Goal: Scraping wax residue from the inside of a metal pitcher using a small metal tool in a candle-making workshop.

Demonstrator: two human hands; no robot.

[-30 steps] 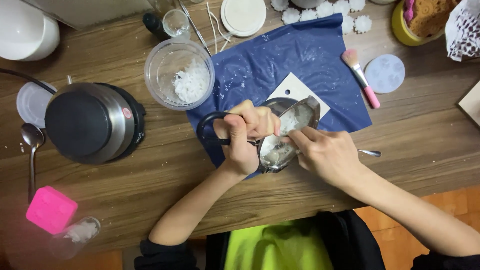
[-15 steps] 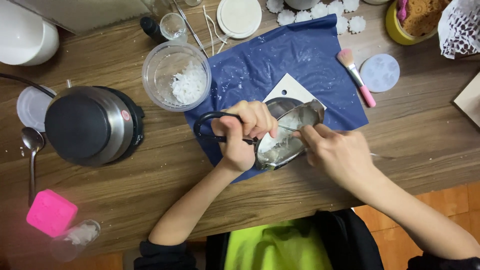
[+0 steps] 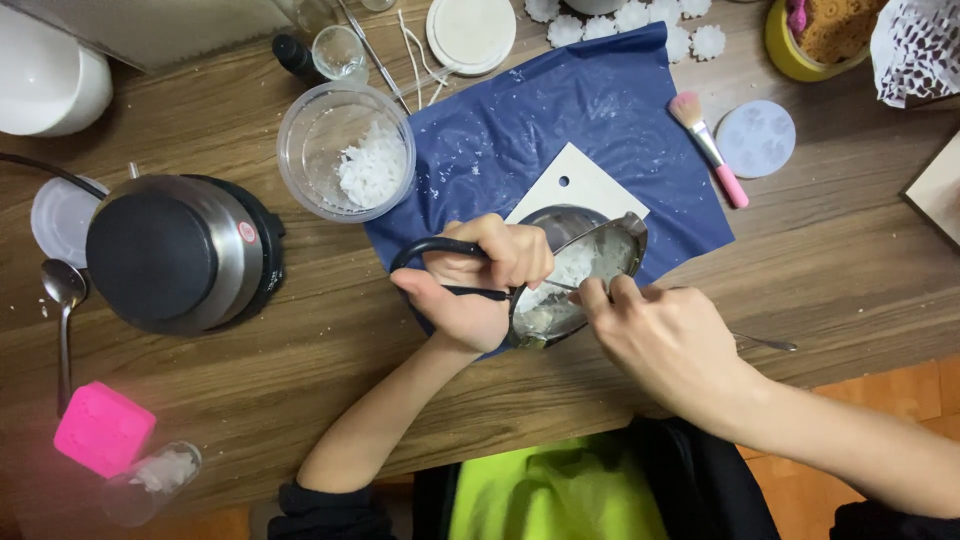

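Item: small steel pouring pitcher (image 3: 578, 280), tilted on its side over a white card (image 3: 575, 185) on blue sheet (image 3: 600, 110), centre of wooden table (image 3: 850, 290).
L hand (image 3: 470, 290): fingers wrapped tight round the pitcher's black loop handle (image 3: 432, 250), holding it steady.
R hand (image 3: 670, 335): pinched closed on a thin metal tool (image 3: 765, 343); tip inside pitcher among white flakes; tool end sticks out behind the hand.
Nearby: clear tub of white flakes (image 3: 347, 150), hot plate (image 3: 175, 250), pink brush (image 3: 708, 150).
Method note: keep handle grip firm, tilt constant, scrape w/ short strokes toward the spout so flakes stay over the sheet.
Change vs earlier frame: pitcher, hands approx. same spot; R hand sits slightly lower, more over the rim.
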